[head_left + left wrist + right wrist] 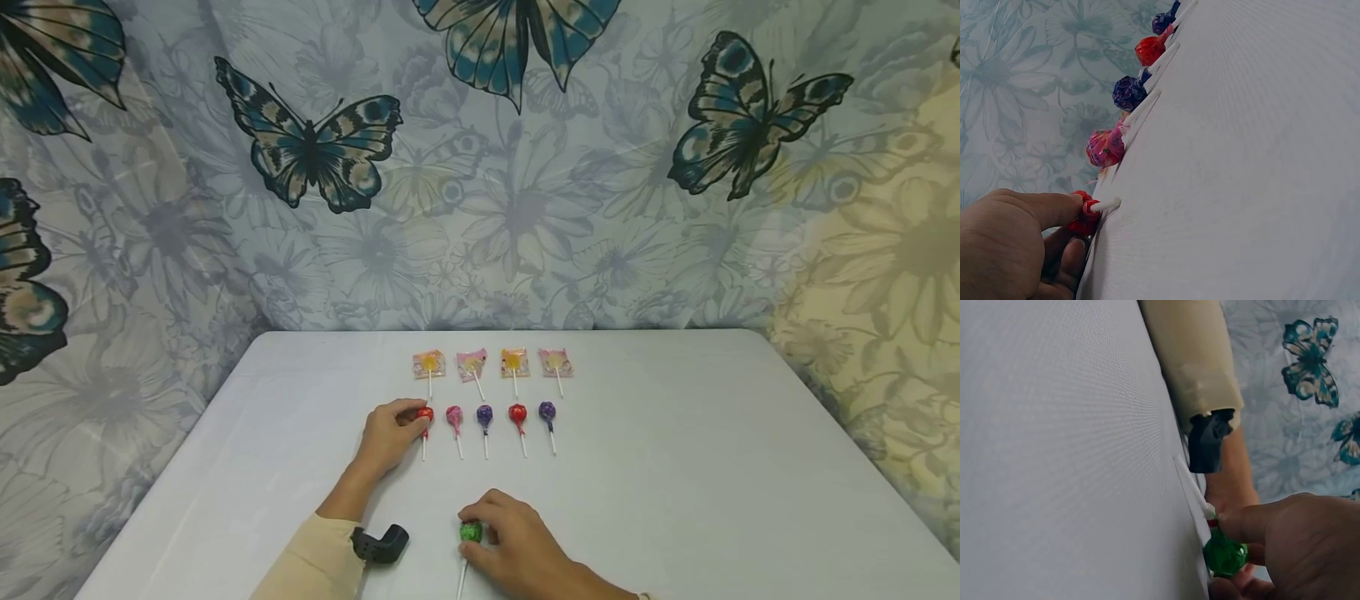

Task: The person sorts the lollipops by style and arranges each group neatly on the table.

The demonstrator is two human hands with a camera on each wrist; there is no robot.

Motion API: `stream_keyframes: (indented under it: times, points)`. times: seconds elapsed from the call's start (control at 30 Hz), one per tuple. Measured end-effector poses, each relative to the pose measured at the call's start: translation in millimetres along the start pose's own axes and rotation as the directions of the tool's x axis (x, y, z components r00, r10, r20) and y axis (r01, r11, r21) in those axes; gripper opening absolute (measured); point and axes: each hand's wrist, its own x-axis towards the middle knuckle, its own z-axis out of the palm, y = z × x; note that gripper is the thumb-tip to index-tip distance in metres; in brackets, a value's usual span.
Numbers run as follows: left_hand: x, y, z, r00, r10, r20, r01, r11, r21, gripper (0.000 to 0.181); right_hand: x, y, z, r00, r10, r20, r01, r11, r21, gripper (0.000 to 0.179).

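Observation:
At the left end of a row of wrapped lollipops, my left hand (389, 435) pinches a red lollipop (1085, 215) by its head, the white stick pointing toward me. Nearer the front of the table, my right hand (512, 536) holds a green lollipop (471, 532) between thumb and fingers; its stick also points toward me. Right of the red one lie a pink lollipop (454, 417), a purple lollipop (484, 417), a second red lollipop (517, 414) and another purple lollipop (547, 412).
Behind that row, several flat lollipops in clear square wrappers (429, 364) lie side by side on the white table (675, 467). A black camera mount (381, 544) sits on my left wrist. A butterfly-patterned backdrop (525, 225) rises behind the table's far edge.

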Motion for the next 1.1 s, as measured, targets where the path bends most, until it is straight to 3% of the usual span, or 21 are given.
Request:
stream_keyframes:
  times: [0.2,0.47,0.67,0.83,0.9,1.03,1.1]
  points:
    - [-0.8,-0.2,-3.2,1.0,-0.014,0.0,0.014,1.0,0.009,0.024,0.5,1.5,2.3,0.996,-0.091,-0.025,0.092,0.995,0.039,0.019]
    - [-0.1,-2.9,-3.7,1.0,0.0,-0.002,0.0,1.0,0.007,0.024,-0.3,0.2,2.9,0.951,-0.261,-0.167,0.284,0.949,0.139,0.019]
    - [0.7,-3.6,-2.2,1.0,-0.007,0.004,0.007,1.0,-0.005,0.024,-1.4,-4.4,-2.7,0.886,-0.361,-0.29,0.413,0.899,0.145,0.028]
    - [1.0,-3.8,0.4,1.0,-0.004,0.005,0.004,1.0,0.001,0.024,-0.1,-6.3,-11.3,0.82,-0.44,-0.366,0.507,0.855,0.11,0.04]
    - [0.8,-3.4,1.2,1.0,0.003,0.005,-0.003,1.0,0.0,0.024,1.0,-6.8,-15.4,0.784,-0.48,-0.394,0.552,0.829,0.089,0.042]
    - [0.4,-2.1,1.3,1.0,0.005,0.005,-0.005,1.0,-0.006,0.025,2.7,-8.5,-25.1,0.741,-0.511,-0.435,0.593,0.802,0.068,0.042]
    - [0.3,-1.6,0.9,1.0,0.005,0.008,-0.005,1.0,-0.004,0.025,3.1,-9.9,-30.7,0.734,-0.506,-0.454,0.589,0.806,0.054,0.041]
